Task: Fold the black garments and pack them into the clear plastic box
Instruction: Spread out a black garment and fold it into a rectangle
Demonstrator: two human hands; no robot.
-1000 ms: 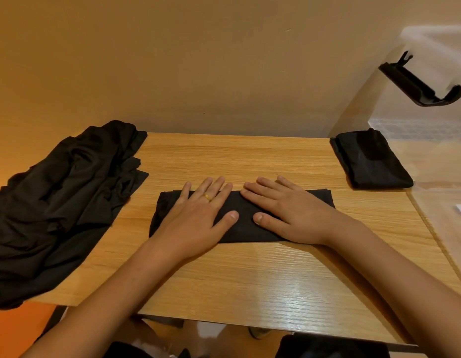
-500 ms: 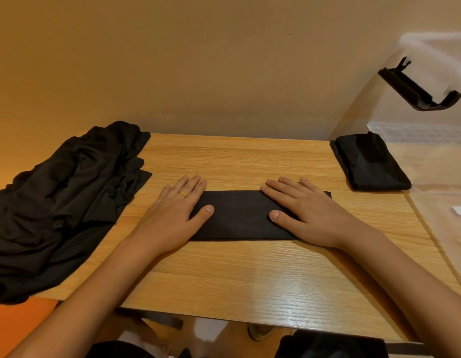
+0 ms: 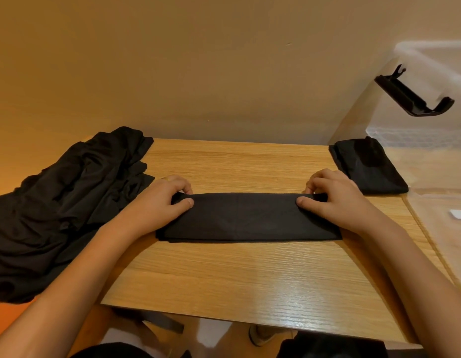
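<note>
A black garment (image 3: 247, 218), folded into a long flat strip, lies across the middle of the wooden table (image 3: 239, 275). My left hand (image 3: 159, 202) pinches its far left corner between thumb and curled fingers. My right hand (image 3: 335, 200) pinches its far right corner the same way. A loose heap of black garments (image 3: 59, 210) covers the table's left end. The clear plastic box (image 3: 431, 140) stands at the right, and a folded black garment (image 3: 369, 166) lies inside it.
A black latch handle (image 3: 413, 96) sits on the box's side. The box's near wall (image 3: 441, 228) carries a small white label (image 3: 459, 214). A plain wall runs behind the table. Below the front edge I see my dark-clothed lap and the floor.
Both hands slid apart along the strip, from pressing flat near its middle to its two ends. Their fingers have curled and now pinch the far corners.
</note>
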